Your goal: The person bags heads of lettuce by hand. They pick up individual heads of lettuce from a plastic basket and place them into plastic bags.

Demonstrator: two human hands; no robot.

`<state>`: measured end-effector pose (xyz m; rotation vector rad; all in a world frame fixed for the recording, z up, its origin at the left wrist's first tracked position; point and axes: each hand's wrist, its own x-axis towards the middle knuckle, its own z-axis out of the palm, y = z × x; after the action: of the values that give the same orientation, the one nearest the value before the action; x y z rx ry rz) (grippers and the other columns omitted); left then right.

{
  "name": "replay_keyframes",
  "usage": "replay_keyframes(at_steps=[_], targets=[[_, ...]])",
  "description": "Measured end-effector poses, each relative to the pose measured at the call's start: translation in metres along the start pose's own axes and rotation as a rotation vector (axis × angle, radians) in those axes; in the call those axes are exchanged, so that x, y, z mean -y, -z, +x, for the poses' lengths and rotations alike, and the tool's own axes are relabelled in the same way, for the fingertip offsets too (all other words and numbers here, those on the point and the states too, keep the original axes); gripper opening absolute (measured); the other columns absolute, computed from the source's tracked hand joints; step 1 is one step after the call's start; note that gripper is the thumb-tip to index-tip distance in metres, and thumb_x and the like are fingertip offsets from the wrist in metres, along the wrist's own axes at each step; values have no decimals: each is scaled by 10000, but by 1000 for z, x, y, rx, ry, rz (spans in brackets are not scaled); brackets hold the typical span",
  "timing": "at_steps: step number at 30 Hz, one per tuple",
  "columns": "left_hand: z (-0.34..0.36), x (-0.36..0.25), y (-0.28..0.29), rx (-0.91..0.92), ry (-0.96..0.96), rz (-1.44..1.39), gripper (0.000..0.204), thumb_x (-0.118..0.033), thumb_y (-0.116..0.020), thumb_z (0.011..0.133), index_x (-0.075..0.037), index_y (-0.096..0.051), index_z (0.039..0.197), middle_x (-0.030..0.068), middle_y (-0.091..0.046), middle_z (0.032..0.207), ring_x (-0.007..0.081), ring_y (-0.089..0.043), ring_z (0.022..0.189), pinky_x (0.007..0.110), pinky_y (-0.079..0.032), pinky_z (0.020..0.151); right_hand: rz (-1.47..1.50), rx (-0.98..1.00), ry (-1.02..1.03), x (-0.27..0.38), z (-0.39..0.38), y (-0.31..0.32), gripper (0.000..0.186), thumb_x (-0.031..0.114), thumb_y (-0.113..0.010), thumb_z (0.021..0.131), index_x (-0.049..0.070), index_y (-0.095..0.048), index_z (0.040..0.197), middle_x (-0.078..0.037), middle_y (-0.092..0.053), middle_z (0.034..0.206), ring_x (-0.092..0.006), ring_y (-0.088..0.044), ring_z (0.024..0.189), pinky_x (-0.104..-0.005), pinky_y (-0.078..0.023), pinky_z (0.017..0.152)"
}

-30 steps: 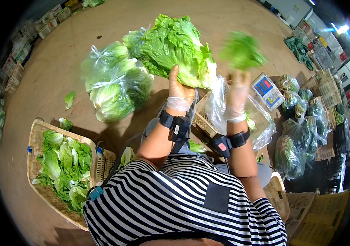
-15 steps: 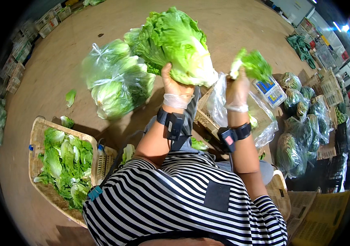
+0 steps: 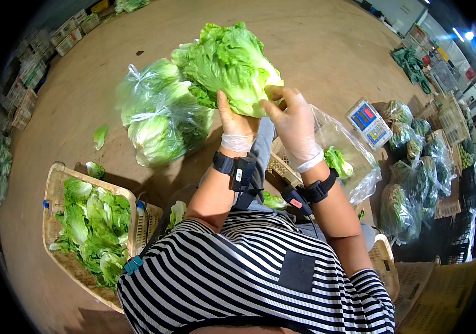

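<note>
A large green head of lettuce (image 3: 229, 69) is held up in front of me, its pale base turned to the right. My left hand (image 3: 237, 119), in a clear thin glove, grips it from below with the thumb up along its near side. My right hand (image 3: 295, 125), gloved the same way, has thumb and bent fingers closed at the base, on an outer leaf. A loose lettuce leaf (image 3: 338, 162) lies on the clear plastic bag (image 3: 360, 175) below my right hand. Behind the lettuce, bagged lettuces (image 3: 162, 119) sit on the floor.
A basket (image 3: 54, 222) of loose leaves stands at left. A digital scale (image 3: 370, 123) and bagged greens (image 3: 399, 206) are at right. A plastic crate (image 3: 285, 164) sits under the bag. Stray leaves (image 3: 100, 136) lie on the floor. Stacked crates (image 3: 25, 108) line the far left.
The torn leaf is gone from my right hand, which has moved left to the lettuce's base. My left hand has lowered and tilted the lettuce slightly.
</note>
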<state>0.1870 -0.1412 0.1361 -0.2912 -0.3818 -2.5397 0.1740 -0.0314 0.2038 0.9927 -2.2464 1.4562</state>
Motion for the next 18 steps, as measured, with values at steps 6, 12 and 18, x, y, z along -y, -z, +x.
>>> replay_keyframes(at_steps=[6, 12, 18], targets=[[-4, 4, -10, 79, 65, -116, 665, -338, -629, 771, -51, -381, 1317, 125, -484, 1267, 294, -444, 1178, 433, -326, 1031, -195, -91, 97, -3, -5, 5, 275, 192, -710, 712, 53, -628, 936, -116, -561, 846, -253, -590, 696, -353, -481, 635], [-10, 7, -15, 62, 32, 62, 645, -232, -673, 739, -29, -403, 1288, 135, -499, 1241, 283, -457, 1169, 417, -340, 1029, 23, -93, 51, -15, -3, 8, 201, 164, -673, 740, 46, -632, 897, -113, -559, 810, -249, -586, 677, -351, -475, 613], [-10, 5, -25, -137, 138, 59, 680, -308, -674, 777, -36, -372, 1321, 137, -466, 1295, 282, -431, 1206, 443, -340, 1032, -270, 359, 607, 2, -22, 8, 125, 196, -646, 750, 107, -637, 837, -55, -572, 740, -238, -591, 653, -322, -486, 559]])
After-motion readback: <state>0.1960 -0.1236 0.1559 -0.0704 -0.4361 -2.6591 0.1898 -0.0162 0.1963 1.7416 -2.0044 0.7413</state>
